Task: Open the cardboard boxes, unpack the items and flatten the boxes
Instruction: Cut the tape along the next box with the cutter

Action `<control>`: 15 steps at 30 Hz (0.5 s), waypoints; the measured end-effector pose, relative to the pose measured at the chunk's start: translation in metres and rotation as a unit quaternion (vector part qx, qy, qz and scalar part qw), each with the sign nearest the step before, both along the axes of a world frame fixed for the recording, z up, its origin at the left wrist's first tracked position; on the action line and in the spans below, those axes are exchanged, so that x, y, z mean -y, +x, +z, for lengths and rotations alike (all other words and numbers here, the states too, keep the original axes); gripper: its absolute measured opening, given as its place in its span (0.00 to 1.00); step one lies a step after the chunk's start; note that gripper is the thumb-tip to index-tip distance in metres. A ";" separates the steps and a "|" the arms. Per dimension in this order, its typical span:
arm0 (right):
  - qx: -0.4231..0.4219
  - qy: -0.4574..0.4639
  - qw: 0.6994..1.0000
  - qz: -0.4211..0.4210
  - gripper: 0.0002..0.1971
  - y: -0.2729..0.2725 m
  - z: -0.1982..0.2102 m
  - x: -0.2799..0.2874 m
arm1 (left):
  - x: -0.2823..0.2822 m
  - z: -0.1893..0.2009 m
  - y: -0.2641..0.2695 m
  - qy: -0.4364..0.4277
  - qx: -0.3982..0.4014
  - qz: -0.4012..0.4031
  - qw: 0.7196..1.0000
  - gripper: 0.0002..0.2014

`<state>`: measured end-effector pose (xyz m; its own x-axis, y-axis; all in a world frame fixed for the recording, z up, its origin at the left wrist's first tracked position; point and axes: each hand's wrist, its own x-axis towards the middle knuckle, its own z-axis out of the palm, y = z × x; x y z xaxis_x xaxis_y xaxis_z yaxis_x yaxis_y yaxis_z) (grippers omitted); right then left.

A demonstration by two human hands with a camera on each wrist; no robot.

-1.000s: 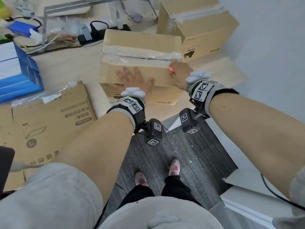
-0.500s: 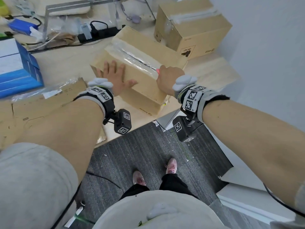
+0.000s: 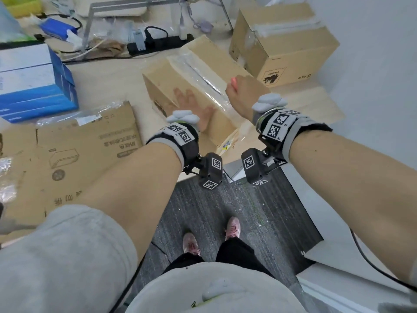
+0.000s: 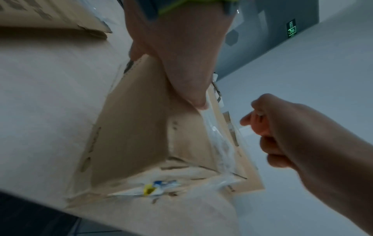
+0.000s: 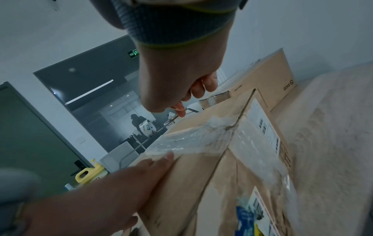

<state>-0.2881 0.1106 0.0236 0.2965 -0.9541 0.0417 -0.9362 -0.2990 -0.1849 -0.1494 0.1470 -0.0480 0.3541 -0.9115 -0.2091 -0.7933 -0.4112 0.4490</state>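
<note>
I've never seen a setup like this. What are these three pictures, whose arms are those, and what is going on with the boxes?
No machine here: a person wears three cameras, one on the head and one on each wrist. From the head view, the left hand lies flat on a taped cardboard box on the desk. The right hand is curled around a small pink-tipped tool above the tape seam. A second sealed box stands behind, flattened cardboard to the left.
</note>
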 end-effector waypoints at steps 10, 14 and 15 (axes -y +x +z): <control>0.086 0.036 0.995 0.028 0.11 -0.005 -0.007 0.040 | 0.019 -0.008 0.016 0.023 0.074 -0.045 0.996 0.44; 0.193 0.033 0.980 0.026 0.11 0.003 -0.006 0.063 | 0.022 -0.010 0.009 0.033 0.076 -0.026 0.996 0.44; 0.207 0.034 0.978 0.023 0.11 0.005 -0.007 0.070 | 0.023 -0.009 0.008 0.032 0.078 -0.019 0.996 0.43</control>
<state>-0.2834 0.0409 0.0170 0.3105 -0.9449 0.1041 -0.7631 -0.3131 -0.5654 -0.1411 0.1243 -0.0569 0.3516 -0.9118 -0.2123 -0.8675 -0.4025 0.2921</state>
